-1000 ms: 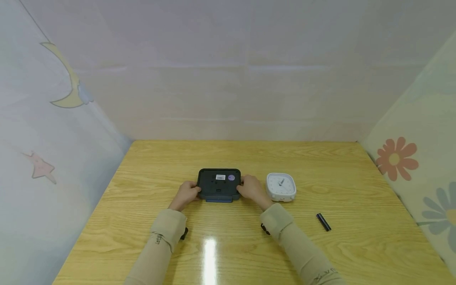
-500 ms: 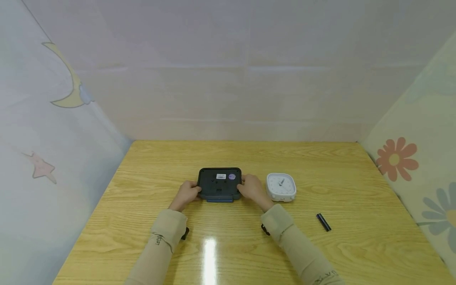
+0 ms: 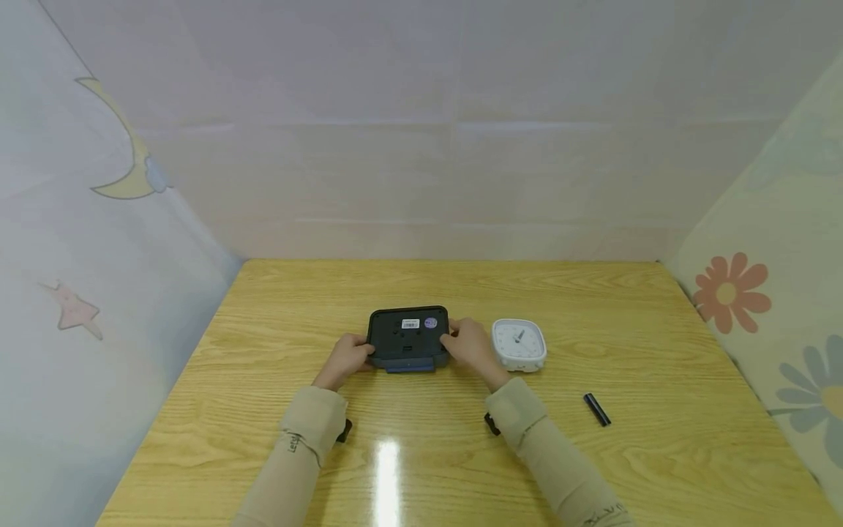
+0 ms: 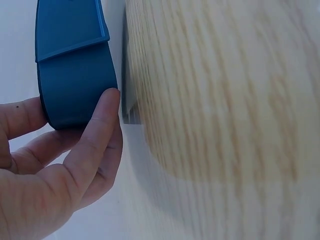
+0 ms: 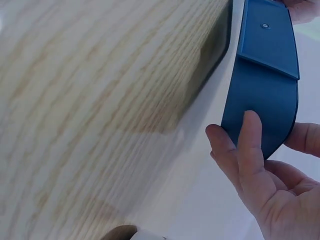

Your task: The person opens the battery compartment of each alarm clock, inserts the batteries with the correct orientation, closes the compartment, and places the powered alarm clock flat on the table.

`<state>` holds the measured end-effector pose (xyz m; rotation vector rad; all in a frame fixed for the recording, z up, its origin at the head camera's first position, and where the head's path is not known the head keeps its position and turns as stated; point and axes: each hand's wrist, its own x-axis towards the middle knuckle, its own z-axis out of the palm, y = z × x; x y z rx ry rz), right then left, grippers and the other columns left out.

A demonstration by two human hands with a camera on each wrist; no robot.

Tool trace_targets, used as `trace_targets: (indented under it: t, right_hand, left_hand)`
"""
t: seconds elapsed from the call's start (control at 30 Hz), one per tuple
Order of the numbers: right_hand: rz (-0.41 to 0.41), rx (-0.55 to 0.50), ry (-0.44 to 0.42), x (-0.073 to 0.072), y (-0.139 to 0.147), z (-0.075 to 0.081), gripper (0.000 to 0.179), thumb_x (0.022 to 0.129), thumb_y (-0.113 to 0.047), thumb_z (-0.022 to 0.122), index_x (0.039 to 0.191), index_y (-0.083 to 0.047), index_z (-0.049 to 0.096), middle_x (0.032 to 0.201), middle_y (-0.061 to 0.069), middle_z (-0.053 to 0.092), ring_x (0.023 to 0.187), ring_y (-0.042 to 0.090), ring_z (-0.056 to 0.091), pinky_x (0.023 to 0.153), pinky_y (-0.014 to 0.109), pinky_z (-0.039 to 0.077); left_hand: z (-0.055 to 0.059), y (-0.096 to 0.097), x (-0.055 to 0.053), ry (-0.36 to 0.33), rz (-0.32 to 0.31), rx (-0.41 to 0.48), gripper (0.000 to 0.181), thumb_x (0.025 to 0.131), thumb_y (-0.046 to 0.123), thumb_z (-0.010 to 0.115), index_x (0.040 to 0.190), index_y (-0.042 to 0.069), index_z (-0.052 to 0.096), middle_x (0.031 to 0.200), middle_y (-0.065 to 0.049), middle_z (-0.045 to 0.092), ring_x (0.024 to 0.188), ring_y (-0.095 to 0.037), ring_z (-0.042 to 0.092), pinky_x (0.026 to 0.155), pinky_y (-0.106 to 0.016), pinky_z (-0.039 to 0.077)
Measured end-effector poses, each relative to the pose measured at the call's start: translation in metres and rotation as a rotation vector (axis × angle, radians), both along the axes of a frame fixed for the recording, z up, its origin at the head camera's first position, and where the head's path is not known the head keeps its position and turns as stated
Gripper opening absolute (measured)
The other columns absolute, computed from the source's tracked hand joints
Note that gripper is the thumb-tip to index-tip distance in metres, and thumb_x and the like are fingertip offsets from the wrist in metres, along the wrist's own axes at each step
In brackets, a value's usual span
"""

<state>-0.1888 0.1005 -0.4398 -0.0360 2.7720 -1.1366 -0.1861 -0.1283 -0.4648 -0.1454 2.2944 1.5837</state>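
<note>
A flat rectangular case with rounded corners is held between both hands in the head view. Its black face, turned up to the camera, bears a white barcode label and a round purple sticker. The dark blue side has a raised panel along its middle. My left hand grips the left end, thumb at the black face's edge and fingers under it. My right hand grips the other end the same way. In the right wrist view a gap shows between the blue side and the table.
A white square clock with rounded corners stands just right of my right hand. Farther right and nearer lies a short black stick. Pale curtains enclose the wooden table at the back and both sides.
The case has shifted slightly right and farther up in the head view, its right end now a little higher. My right hand has moved with it; both grips stay the same.
</note>
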Motion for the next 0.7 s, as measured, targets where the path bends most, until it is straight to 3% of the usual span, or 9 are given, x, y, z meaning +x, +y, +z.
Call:
trace_targets:
  t: [0.27, 0.7]
  right_hand:
    - [-0.020, -0.060, 0.012, -0.0011, 0.0039, -0.0040, 0.043, 0.085, -0.016, 0.058, 0.125, 0.000, 0.054, 0.114, 0.018, 0.060, 0.057, 0.015, 0.048, 0.046, 0.023, 0.034]
    - [-0.071, -0.165, -0.006, -0.0017, 0.0066, 0.0003, 0.047, 0.081, -0.016, 0.059, 0.126, -0.003, 0.053, 0.112, 0.019, 0.061, 0.064, 0.016, 0.056, 0.050, 0.023, 0.039]
  left_hand:
    - [-0.0024, -0.0004, -0.0012, -0.013, 0.001, 0.019, 0.035, 0.094, 0.001, 0.042, 0.125, -0.014, 0.045, 0.119, -0.030, 0.051, 0.097, -0.033, 0.058, 0.075, -0.037, 0.051]
    - [-0.0023, -0.0003, -0.0016, -0.028, -0.012, 0.061, 0.034, 0.093, -0.001, 0.043, 0.123, -0.016, 0.045, 0.116, -0.030, 0.051, 0.094, -0.035, 0.058, 0.076, -0.038, 0.051]
